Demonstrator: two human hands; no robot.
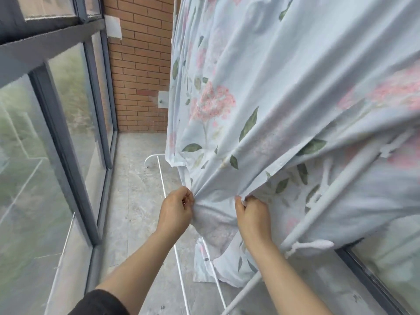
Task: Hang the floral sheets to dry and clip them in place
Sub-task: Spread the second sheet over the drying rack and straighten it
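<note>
Left hand [176, 206], right hand [251, 212] pinch floral sheet [272, 87] hem

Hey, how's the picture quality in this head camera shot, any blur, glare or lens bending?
Head view: soft, even daylight, no hard shadows; the left hand and right hand look fairly sharp where they pinch the floral sheet; the sheet's right side and the rack pole are smeared; the window frame bows from wide-angle distortion, and its glass is hazy with reflections.

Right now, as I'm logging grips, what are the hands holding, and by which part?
Left hand and right hand pinch the floral sheet at its lower edge.
</note>
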